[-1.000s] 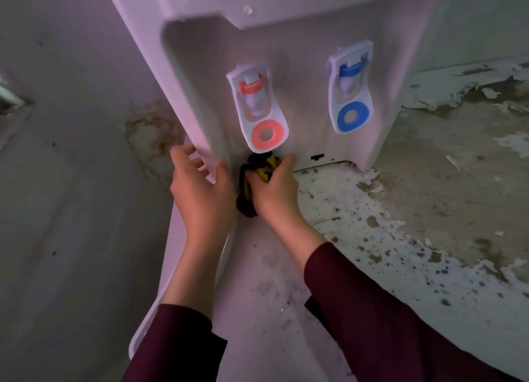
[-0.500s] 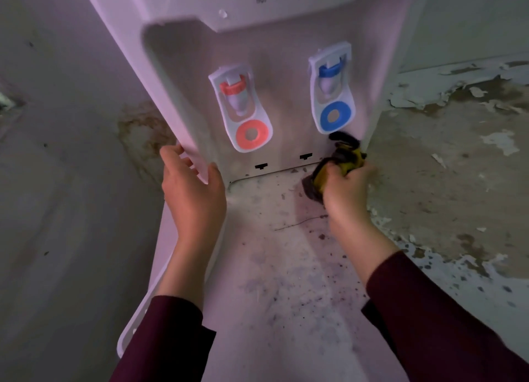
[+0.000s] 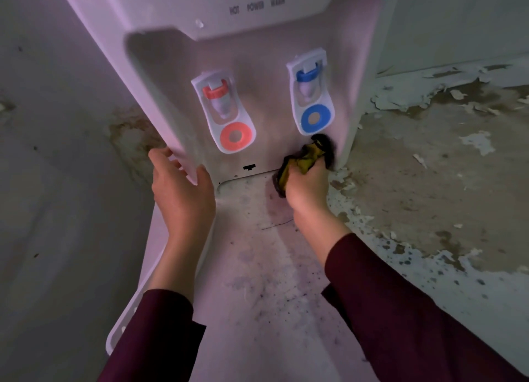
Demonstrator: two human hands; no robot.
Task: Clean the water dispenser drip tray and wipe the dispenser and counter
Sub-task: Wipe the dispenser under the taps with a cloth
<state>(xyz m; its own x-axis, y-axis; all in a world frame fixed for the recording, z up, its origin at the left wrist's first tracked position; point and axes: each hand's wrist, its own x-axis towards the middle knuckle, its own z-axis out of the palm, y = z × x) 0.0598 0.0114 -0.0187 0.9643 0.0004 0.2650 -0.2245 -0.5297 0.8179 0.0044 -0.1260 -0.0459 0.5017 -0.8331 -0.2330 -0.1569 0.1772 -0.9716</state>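
The right hand [image 3: 307, 187] holds a bunched cloth [image 3: 305, 160] in curled fingers, low in the dispenser [image 3: 177, 52] recess under the blue tap [image 3: 312, 95]; the dirty bench [image 3: 257, 267] lies below; the left hand [image 3: 183, 190] grips the left edge

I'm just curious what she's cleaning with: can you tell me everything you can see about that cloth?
The cloth is a small, crumpled rag, yellow-green with dark, almost black patches, and looks like soft fabric. It is bunched up in the right hand, whose fingers curl round it. It is pressed into the lower right corner of the water dispenser recess, just below the blue tap.
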